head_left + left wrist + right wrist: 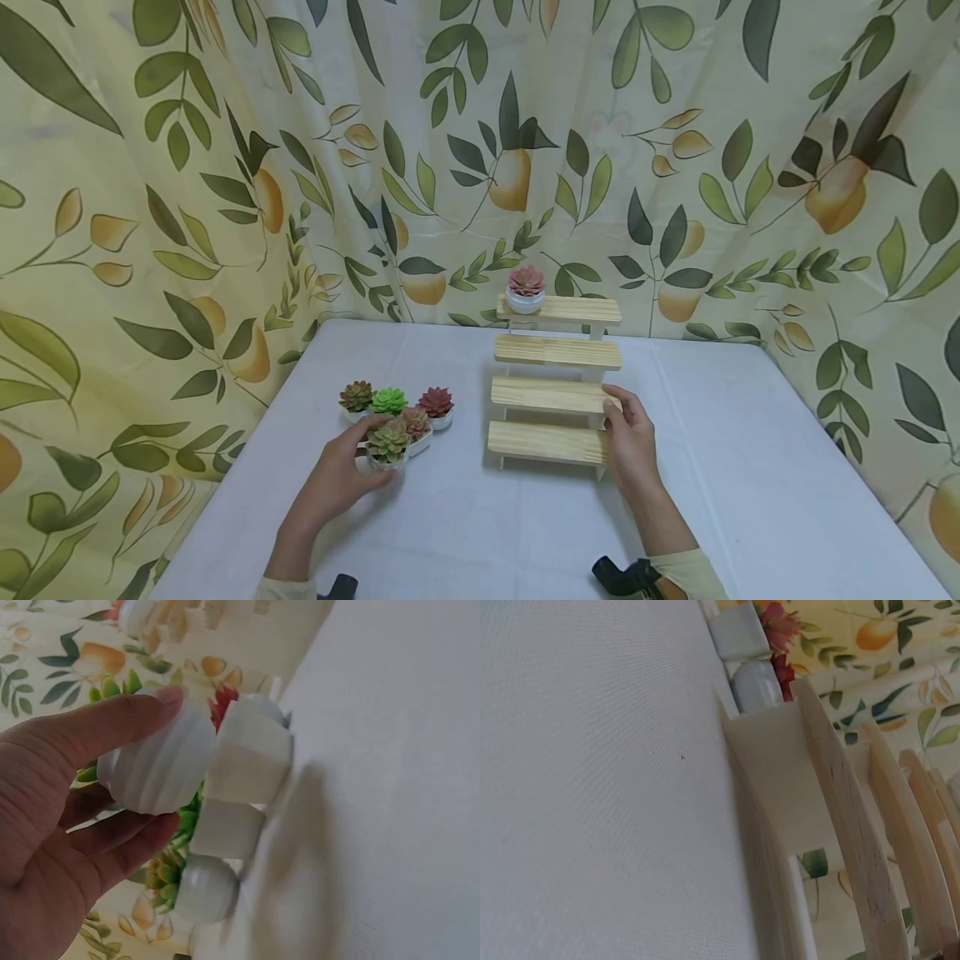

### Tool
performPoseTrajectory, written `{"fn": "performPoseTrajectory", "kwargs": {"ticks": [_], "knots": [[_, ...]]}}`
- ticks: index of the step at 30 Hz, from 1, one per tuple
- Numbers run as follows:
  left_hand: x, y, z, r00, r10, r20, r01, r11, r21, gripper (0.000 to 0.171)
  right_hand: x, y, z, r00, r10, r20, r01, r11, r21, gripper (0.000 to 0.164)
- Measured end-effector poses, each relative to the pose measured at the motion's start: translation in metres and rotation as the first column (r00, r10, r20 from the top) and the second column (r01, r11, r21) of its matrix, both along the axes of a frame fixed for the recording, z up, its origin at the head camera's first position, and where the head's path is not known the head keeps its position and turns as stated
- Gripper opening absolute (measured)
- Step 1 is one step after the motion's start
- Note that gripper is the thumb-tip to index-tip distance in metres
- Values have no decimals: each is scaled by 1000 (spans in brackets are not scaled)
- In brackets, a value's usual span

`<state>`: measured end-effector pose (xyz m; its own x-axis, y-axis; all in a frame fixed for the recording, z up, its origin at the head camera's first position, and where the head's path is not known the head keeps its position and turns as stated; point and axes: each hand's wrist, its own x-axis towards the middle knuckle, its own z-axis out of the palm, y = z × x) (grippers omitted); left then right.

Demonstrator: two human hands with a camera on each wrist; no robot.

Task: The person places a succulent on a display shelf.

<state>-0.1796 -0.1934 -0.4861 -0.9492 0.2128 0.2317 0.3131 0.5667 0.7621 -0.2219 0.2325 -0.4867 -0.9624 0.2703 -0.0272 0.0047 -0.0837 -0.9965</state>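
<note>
My left hand [341, 475] holds a potted succulent with dusty green leaves [388, 442]. In the left wrist view its white ribbed pot [157, 761] is pinched between thumb and fingers, raised off the table. Close behind it stand a brownish-green succulent [356, 395], a bright green one [389, 401], a dark red one [436, 402] and a pinkish one [415, 422], all in white pots. My right hand [632, 442] grips the right end of a stepped wooden shelf [551, 394]; that hand is out of sight in the right wrist view. A pink succulent [527, 282] sits on the top step's left end.
A white cloth covers the table [450, 542]. Behind and on the left hangs a curtain [300, 167] printed with leaves and fruit, close to the shelf's back. Black wrist straps with mounts [630, 577] show at the bottom of the head view.
</note>
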Motion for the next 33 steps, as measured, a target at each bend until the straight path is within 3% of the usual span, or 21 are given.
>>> {"fn": "performPoseTrajectory", "kwargs": {"ticks": [8,15,24,28,33], "knots": [[-7,14,15,995,-51,-84,53,998,18,79,1,0,-1,1000,-2,0,2,1000,-5,37],[-13,33,26,991,-44,-125,47,999,17,76,2,1,-3,1000,8,7,-8,1000,16,39],[-23,57,43,972,-100,-213,108,994,26,71,2,1,-3,1000,6,3,-6,1000,25,38],[-31,70,51,962,-91,-256,102,994,30,70,2,1,-3,1000,6,1,-6,1000,29,38],[-40,87,59,967,-74,-244,101,990,97,69,1,1,-4,1000,1,-5,0,1000,26,37]]}}
